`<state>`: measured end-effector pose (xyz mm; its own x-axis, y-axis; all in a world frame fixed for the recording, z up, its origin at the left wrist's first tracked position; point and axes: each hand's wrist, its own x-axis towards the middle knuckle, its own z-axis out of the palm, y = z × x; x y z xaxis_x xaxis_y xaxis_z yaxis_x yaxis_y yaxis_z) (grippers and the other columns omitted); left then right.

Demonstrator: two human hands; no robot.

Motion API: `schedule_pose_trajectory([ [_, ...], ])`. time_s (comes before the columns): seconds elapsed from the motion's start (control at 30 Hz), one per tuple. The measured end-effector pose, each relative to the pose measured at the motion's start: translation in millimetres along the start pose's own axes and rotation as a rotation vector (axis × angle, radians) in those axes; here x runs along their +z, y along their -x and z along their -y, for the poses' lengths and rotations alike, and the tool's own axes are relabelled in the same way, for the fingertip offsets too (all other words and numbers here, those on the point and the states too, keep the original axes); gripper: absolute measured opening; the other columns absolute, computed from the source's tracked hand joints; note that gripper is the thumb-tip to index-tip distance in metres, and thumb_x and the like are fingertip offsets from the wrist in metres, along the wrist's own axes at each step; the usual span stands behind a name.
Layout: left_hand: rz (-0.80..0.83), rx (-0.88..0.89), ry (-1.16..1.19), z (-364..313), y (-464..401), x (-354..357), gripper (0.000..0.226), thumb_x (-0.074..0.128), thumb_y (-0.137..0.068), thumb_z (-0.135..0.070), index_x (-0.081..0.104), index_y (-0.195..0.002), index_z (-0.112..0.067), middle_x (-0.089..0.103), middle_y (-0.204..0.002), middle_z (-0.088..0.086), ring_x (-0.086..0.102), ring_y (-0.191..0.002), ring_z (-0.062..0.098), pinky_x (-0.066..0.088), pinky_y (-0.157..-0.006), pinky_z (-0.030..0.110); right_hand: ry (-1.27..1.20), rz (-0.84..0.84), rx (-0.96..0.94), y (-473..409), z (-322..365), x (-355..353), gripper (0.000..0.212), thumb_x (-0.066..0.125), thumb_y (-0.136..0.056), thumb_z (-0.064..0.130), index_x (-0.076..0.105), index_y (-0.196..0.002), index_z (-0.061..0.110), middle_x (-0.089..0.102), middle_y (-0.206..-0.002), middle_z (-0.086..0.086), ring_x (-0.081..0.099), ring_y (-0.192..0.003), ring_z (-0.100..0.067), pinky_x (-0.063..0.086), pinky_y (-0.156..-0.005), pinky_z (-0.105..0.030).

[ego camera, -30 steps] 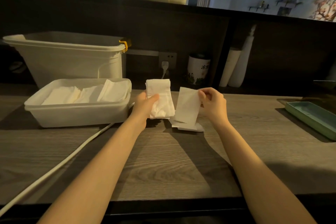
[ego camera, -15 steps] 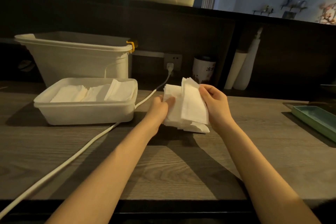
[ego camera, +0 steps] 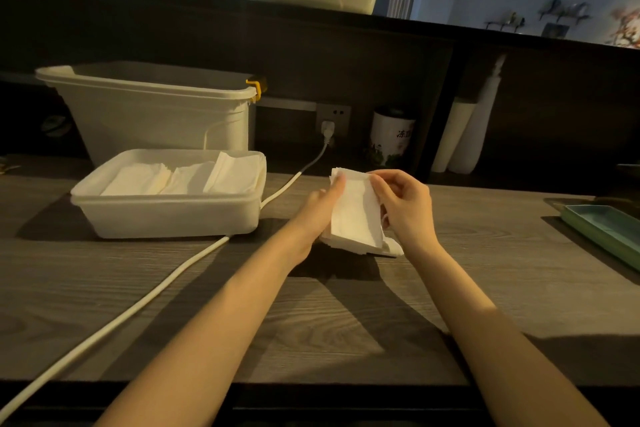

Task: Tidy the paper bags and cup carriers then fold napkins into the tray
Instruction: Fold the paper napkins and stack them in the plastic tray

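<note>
Both hands meet over the grey wood-grain counter (ego camera: 346,315): the left hand (ego camera: 320,206) grips the left edge of a folded white paper napkin (ego camera: 355,211) with a finger laid up along it, while the right hand (ego camera: 403,203) pinches its right edge with curled fingers. Held upright, the napkin stands above a small stack of white napkins (ego camera: 391,248) lying on the counter, right of the shallow white plastic tray (ego camera: 166,218), which holds three folded napkin piles.

Dim warm light, long forearm shadows, wide-angle bending at the edges.
</note>
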<state>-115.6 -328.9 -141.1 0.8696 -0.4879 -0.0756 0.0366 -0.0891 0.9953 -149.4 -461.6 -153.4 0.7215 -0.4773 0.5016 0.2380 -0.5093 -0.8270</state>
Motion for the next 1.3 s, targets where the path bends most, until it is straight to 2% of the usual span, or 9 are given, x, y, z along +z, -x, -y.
schedule_pose_trajectory([
  [0.13, -0.031, 0.008, -0.017, 0, -3, -7, 0.029, 0.047, -0.096, -0.031, 0.044, -0.122, -0.017, 0.057, -0.106, -0.001, 0.056, -0.088, 0.011, 0.048, -0.074, 0.027, 0.063, -0.046, 0.038, -6, -3, -8, 0.019, 0.054, -0.095, 0.026, 0.06, -0.109, 0.015, 0.064, -0.101, -0.002, 0.061, -0.078, -0.013, 0.048, -0.055, -0.015],
  [0.3, -0.184, 0.048, 0.075, 0, -5, -12, 0.028, 0.043, -0.098, -0.028, 0.043, -0.124, -0.019, 0.052, -0.101, -0.004, 0.052, -0.078, 0.007, 0.046, -0.062, 0.02, 0.625, 0.192, 0.307, -14, -31, -16, 0.057, 0.053, -0.089, 0.053, 0.052, -0.129, 0.012, 0.055, -0.125, -0.008, 0.057, -0.104, -0.02, 0.05, -0.088, -0.037],
  [0.4, -0.246, 0.069, 0.067, 2, -7, -13, 0.035, 0.042, -0.098, -0.03, 0.041, -0.13, -0.018, 0.052, -0.105, -0.003, 0.051, -0.078, 0.006, 0.044, -0.06, 0.019, 0.739, 0.307, 0.331, -14, -33, -11, 0.076, 0.049, -0.083, 0.067, 0.047, -0.134, 0.011, 0.049, -0.134, -0.01, 0.052, -0.113, -0.024, 0.047, -0.089, -0.039],
  [0.63, -0.26, 0.055, 0.064, 2, -7, -17, 0.036, 0.042, -0.098, -0.03, 0.04, -0.131, -0.016, 0.051, -0.108, -0.002, 0.051, -0.084, 0.009, 0.044, -0.062, 0.017, 0.88, 0.382, 0.343, -10, -32, -4, 0.08, 0.061, -0.074, 0.067, 0.05, -0.131, 0.012, 0.04, -0.134, -0.013, 0.047, -0.116, -0.028, 0.049, -0.092, -0.041],
  [0.8, -0.262, 0.055, 0.089, 2, -7, -17, 0.036, 0.042, -0.098, -0.029, 0.04, -0.132, -0.016, 0.053, -0.112, 0.001, 0.053, -0.09, 0.013, 0.046, -0.065, 0.02, 0.831, 0.409, 0.369, -13, -34, -5, 0.07, 0.066, -0.075, 0.061, 0.056, -0.122, 0.01, 0.047, -0.126, -0.013, 0.048, -0.112, -0.028, 0.049, -0.092, -0.04],
  [0.93, -0.269, 0.06, 0.112, 4, -7, -18, 0.036, 0.041, -0.098, -0.029, 0.04, -0.132, -0.017, 0.052, -0.108, -0.001, 0.053, -0.087, 0.012, 0.046, -0.064, 0.02, 0.653, 0.393, 0.364, -13, -28, -6, 0.039, 0.068, -0.083, 0.037, 0.057, -0.106, 0.008, 0.059, -0.099, -0.007, 0.056, -0.086, -0.018, 0.051, -0.072, -0.03],
  [1.0, -0.287, 0.055, 0.118, 4, -7, -20, 0.037, 0.041, -0.099, -0.03, 0.039, -0.133, -0.017, 0.053, -0.112, 0.001, 0.053, -0.087, 0.012, 0.047, -0.063, 0.021, 0.5, 0.325, 0.329, -13, -24, -9, 0.027, 0.065, -0.087, 0.029, 0.057, -0.105, 0.01, 0.058, -0.097, -0.005, 0.056, -0.084, -0.016, 0.047, -0.064, -0.024],
  [1.17, -0.343, 0.015, 0.092, 5, -9, -21, 0.037, 0.041, -0.099, -0.03, 0.038, -0.133, -0.016, 0.054, -0.116, 0.004, 0.054, -0.09, 0.016, 0.048, -0.064, 0.026, 0.069, 0.138, 0.295, -15, -17, -17, 0.036, 0.061, -0.09, 0.021, 0.054, -0.124, 0.008, 0.062, -0.115, -0.008, 0.059, -0.1, -0.019, 0.05, -0.076, -0.029],
  [1.3, -0.377, 0.013, 0.031, 6, -11, -20, 0.034, 0.04, -0.099, -0.03, 0.04, -0.13, -0.015, 0.052, -0.113, 0.004, 0.053, -0.095, 0.018, 0.049, -0.081, 0.034, -0.205, 0.129, 0.299, -13, -5, -25, 0.035, 0.058, -0.092, 0.019, 0.052, -0.126, 0.011, 0.062, -0.109, 0.0, 0.06, -0.098, -0.016, 0.053, -0.075, -0.028],
])
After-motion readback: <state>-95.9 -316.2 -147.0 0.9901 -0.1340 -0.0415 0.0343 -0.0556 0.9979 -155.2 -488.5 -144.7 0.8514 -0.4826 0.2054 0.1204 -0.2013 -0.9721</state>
